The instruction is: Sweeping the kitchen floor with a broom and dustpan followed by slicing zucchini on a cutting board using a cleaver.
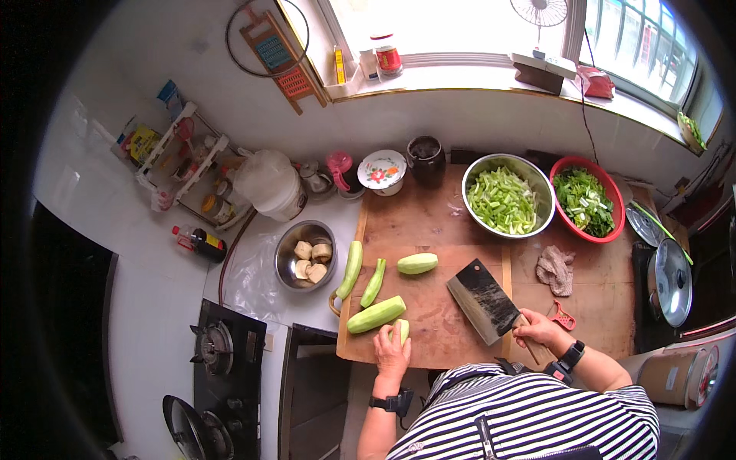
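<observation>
My left hand (393, 355) grips a short piece of peeled green gourd (402, 330) at the near edge of the wooden board (428, 322). In my right hand (537, 332) is the wooden handle of a cleaver (484, 302), its broad blade above the board's right part. A long peeled gourd (376, 314) lies just beyond my left hand. Farther off are a thin curved gourd (374, 282), another gourd (349, 270) along the board's left edge and a short thick one (417, 264). A red peeler (562, 315) lies beyond my right hand.
A steel bowl of chopped green stalks (509, 231) and a red basin of cut greens (617, 221) stand at the back. A steel bowl (282, 250) with pale chunks sits left. A crumpled cloth (555, 271) lies right, near a lidded pan (671, 283). A gas hob (230, 345) is at left.
</observation>
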{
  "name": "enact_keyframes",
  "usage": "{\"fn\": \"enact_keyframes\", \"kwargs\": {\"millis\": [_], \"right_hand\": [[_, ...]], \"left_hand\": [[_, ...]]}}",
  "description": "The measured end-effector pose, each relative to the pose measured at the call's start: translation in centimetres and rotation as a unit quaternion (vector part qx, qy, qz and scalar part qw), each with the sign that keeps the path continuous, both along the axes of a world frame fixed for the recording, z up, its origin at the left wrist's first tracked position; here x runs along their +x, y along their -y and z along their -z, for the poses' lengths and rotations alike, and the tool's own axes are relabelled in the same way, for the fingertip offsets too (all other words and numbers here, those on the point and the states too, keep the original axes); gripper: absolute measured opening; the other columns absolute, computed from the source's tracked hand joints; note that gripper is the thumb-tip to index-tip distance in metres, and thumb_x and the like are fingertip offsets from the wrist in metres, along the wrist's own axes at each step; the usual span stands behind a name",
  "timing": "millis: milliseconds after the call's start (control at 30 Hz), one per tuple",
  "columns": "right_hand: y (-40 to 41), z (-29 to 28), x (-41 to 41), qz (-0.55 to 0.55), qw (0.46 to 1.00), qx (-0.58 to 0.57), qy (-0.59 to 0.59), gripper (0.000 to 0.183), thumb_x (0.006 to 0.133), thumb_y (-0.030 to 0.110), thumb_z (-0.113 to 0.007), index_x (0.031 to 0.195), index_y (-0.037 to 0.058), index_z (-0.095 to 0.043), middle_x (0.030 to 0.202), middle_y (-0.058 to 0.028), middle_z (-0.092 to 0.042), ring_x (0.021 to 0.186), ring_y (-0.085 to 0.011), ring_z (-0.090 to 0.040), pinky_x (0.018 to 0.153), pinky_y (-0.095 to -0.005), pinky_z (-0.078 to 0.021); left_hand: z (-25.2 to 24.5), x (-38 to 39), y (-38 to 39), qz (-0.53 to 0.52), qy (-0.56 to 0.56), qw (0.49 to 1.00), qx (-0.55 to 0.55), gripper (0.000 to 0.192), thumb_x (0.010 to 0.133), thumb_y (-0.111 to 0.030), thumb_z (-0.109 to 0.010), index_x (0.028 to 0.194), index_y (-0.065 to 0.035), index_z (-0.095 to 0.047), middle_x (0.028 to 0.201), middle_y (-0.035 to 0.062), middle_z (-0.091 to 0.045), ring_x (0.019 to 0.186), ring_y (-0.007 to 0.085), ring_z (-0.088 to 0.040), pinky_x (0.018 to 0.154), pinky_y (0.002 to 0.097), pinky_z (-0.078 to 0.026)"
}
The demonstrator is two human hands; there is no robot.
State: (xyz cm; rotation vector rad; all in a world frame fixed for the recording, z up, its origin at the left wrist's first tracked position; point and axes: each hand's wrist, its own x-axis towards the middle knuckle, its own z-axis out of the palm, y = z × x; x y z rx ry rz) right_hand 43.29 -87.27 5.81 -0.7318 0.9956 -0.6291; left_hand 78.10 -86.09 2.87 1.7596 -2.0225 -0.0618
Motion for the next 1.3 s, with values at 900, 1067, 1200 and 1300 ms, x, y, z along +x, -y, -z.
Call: {"fn": "enact_keyframes", "kwargs": {"millis": [900, 1067, 1200, 1300], "right_hand": [[-0.4, 0.0, 3.5, -0.121, 0.978, 0.044, 0.162, 0.014, 0.083, 0.015, -0.053, 0.087, 0.0054, -0.044, 0.068, -0.004, -0.05, 0.051, -0.0101, -0.049, 0.046, -0.0197, -0.0404], [-0.4, 1.8, 3.3, -0.149, 0.972, 0.068, 0.166, 0.017, 0.082, 0.016, -0.055, 0.089, 0.0081, -0.042, 0.067, -0.0025, -0.051, 0.049, -0.0093, -0.05, 0.045, -0.02, -0.0406], [-0.6, 1.3, 3.5, -0.146, 0.973, 0.068, 0.164, 0.016, 0.082, 0.015, -0.054, 0.089, 0.0067, -0.042, 0.067, -0.0032, -0.051, 0.049, -0.0097, -0.049, 0.046, -0.0201, -0.0403], [-0.5, 1.0, 3.6, -0.136, 0.979, 0.056, 0.145, 0.016, 0.082, 0.015, -0.053, 0.09, 0.0056, -0.043, 0.067, -0.0034, -0.05, 0.05, -0.01, -0.049, 0.046, -0.0202, -0.0403]], "left_hand": [[2.4, -3.5, 1.4, 0.29, -0.901, 0.15, 0.287, 0.046, 0.09, -0.036, -0.027, 0.123, -0.0042, -0.035, 0.124, 0.0108, -0.041, 0.114, 0.0261, -0.036, 0.097, 0.0384, -0.028], [0.7, -4.5, 1.2, 0.085, -0.871, 0.392, 0.283, 0.04, 0.089, -0.026, -0.035, 0.122, -0.0044, -0.036, 0.123, 0.0094, -0.042, 0.113, 0.0229, -0.038, 0.096, 0.036, -0.031], [2.1, -4.4, 0.5, 0.109, -0.864, 0.43, 0.241, 0.033, 0.089, -0.019, -0.037, 0.117, -0.0027, -0.041, 0.115, 0.0104, -0.047, 0.106, 0.0227, -0.043, 0.092, 0.0349, -0.034], [3.2, -3.8, 0.2, 0.078, -0.86, 0.444, 0.238, 0.027, 0.088, -0.013, -0.039, 0.111, -0.0016, -0.045, 0.106, 0.0101, -0.052, 0.097, 0.0213, -0.049, 0.085, 0.0321, -0.04]]}}
